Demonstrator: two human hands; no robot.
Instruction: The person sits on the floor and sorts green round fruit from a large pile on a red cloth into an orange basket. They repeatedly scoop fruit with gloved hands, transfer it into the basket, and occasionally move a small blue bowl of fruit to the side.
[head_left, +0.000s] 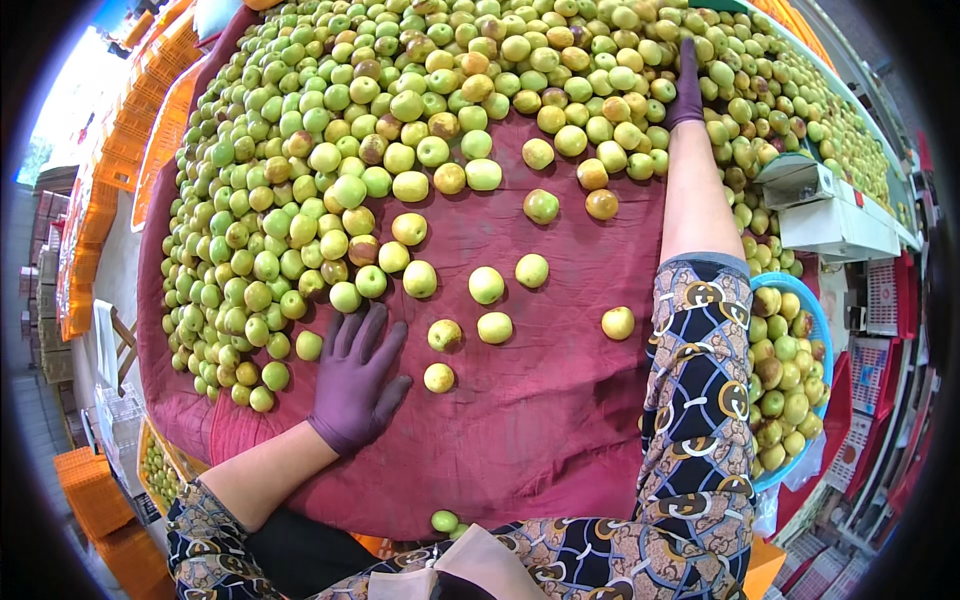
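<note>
A large pile of green and brownish jujubes (300, 157) covers the far and left parts of a dark red cloth (525, 420). My left hand (356, 382), in a purple glove, rests flat on the cloth with its fingers spread; the fingertips are at the pile's near edge, and nothing is in it. At full stretch, my right hand (685, 86), also gloved, reaches into the jujubes at the far right. It is seen edge-on, so its fingers and anything in them are hidden. Several loose jujubes (486, 286) lie apart between the two arms.
A blue basket (821, 322) full of browner jujubes stands right of my right arm. Beyond it, a white box-shaped fixture (840, 225) juts out beside a long trough of fruit (832, 112). Stacked orange crates (150, 90) line the left side.
</note>
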